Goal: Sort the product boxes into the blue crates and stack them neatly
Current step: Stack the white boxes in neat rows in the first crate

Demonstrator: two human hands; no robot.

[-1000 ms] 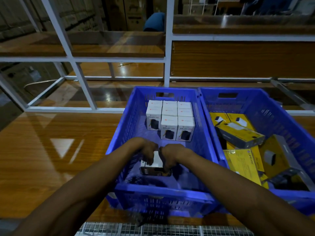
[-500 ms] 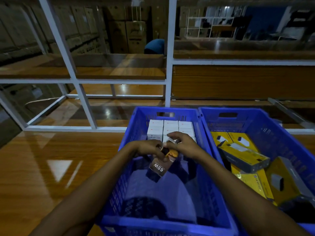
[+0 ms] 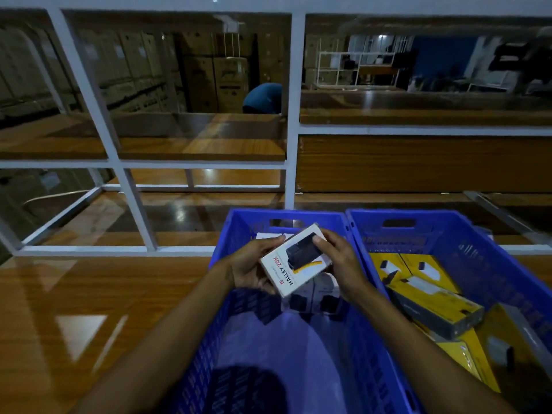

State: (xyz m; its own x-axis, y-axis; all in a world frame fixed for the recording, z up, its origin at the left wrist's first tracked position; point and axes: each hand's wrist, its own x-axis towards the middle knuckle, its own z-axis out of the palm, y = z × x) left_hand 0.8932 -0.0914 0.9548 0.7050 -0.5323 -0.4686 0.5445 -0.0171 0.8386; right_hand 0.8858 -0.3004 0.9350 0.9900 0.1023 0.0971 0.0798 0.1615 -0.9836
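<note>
Flat white cardboard box [image 3: 295, 259], tilted, clasped in 2 grips: left hand [image 3: 251, 267] beneath, right hand [image 3: 337, 264] across top. Above lattice-walled blue plastic crate [image 3: 248, 216]; glossy wooden worktop [image 3: 89, 294].

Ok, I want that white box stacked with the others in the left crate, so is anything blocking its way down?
Nothing visible does. The left hand and right hand hold the white box above the left crate, right over the stacked white boxes; they hide part of that stack.
</note>
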